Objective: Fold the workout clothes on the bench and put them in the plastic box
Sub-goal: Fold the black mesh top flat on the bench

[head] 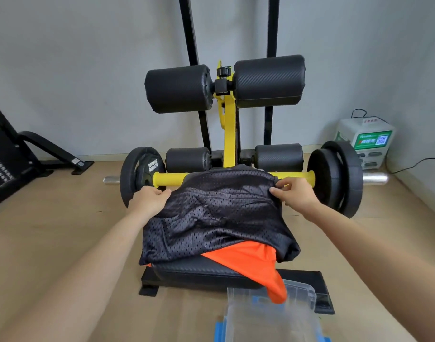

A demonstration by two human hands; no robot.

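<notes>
"On the tabletop [199, 270], I am working the black mesh garment [216, 218], which is lying spread over the pad with its far edge draping onto the yellow bar [169, 180]. My left hand [149, 199] is gripping its far left edge with curled fingers, and my right hand [295, 193] is pinching the far right corner between thumb and fingertips."

"What is worrying you from here?"

"Mostly the orange garment [256, 262]. It is lying under the mesh and hanging off the near edge, right above the clear plastic box [273, 317] on the floor. If I am dragging the mesh toward me for the fold, I am likely pulling the orange one along with it, and it is dropping into the box unfolded."

"Anything at the far end?"

"The mesh is sitting against the bar, close to the weight plates [334, 176]. Lifting carelessly, I am risking a snag there, and this slippery fabric is prone to sliding out of a light pinch, so the fold could be coming out crooked."

"And the box?"

"It is sitting just in front of the bench, apparently holding no clothes, though its far wall is partly hidden behind the orange cloth."
</notes>
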